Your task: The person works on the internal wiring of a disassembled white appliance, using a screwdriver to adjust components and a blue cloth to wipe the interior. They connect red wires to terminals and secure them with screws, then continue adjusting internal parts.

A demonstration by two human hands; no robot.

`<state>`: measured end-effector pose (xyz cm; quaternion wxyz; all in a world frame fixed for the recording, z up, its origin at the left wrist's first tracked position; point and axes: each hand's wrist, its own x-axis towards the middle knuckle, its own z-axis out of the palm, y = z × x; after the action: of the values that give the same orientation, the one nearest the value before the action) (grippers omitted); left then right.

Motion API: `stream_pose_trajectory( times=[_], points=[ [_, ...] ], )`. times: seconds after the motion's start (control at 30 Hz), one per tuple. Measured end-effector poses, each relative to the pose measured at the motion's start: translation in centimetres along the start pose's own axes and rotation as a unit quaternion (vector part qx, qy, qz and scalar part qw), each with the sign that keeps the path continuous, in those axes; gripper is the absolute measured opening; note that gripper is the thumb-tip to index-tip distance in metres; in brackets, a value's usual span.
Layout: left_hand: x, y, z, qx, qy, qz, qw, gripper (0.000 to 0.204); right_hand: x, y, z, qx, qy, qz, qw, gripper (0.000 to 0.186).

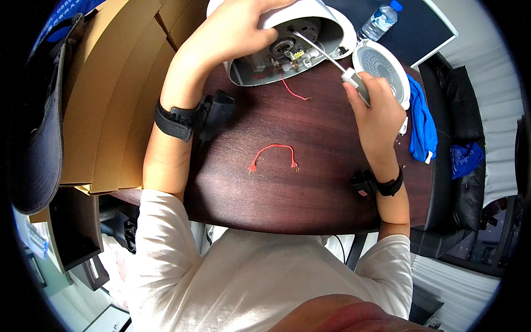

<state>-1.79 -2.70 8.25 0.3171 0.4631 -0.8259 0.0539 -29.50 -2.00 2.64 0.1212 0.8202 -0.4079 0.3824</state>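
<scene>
A white appliance housing [345, 33] lies tipped on its side at the far edge of the table, its open underside showing round metal parts and wiring. My left hand [235, 33] is closed on the housing, thumb at the opening's rim and fingers over the top. In my right hand [379, 108] is a screwdriver [337, 63], held by its grey-white handle; its shaft reaches into the opening among the inner parts. A red wire [287, 87] trails from the opening onto the table. Nearer me lies a loose, curved red wire [275, 146] with frayed ends.
A round white cover [405, 83] with a grey vented middle sits right of the housing, beside a blue-capped water bottle [380, 22]. A blue cloth [420, 124] lies along the right edge of the dark wood table [326, 193]. Cardboard boxes [105, 105] stand at the left.
</scene>
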Motion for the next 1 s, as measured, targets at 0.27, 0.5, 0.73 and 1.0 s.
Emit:
stream_pose_trajectory(
  times=[0.27, 0.5, 0.73, 1.0],
  points=[
    [0.1, 0.2, -0.3, -0.017, -0.013, -0.021, 1.000, 0.071, -0.3, 1.9, 1.0, 0.332, -0.216, 0.288, 0.872, 0.025],
    [0.3, -0.2, -0.1, -0.002, -0.018, -0.031, 0.999, 0.071, -1.0, 1.1, 1.8, 0.153, -0.073, 0.095, 0.981, 0.027],
    [-0.2, 0.2, 0.1, -0.004, 0.027, 0.020, 0.999, 0.070, 0.2, 1.8, 1.4, 0.040, -0.032, 0.025, 0.998, 0.030],
    [-0.1, 0.5, 0.4, 0.004, 0.026, -0.003, 1.000, 0.069, 2.3, 6.3, 3.0, 0.104, -0.032, -0.045, 0.993, 0.032]
  ],
)
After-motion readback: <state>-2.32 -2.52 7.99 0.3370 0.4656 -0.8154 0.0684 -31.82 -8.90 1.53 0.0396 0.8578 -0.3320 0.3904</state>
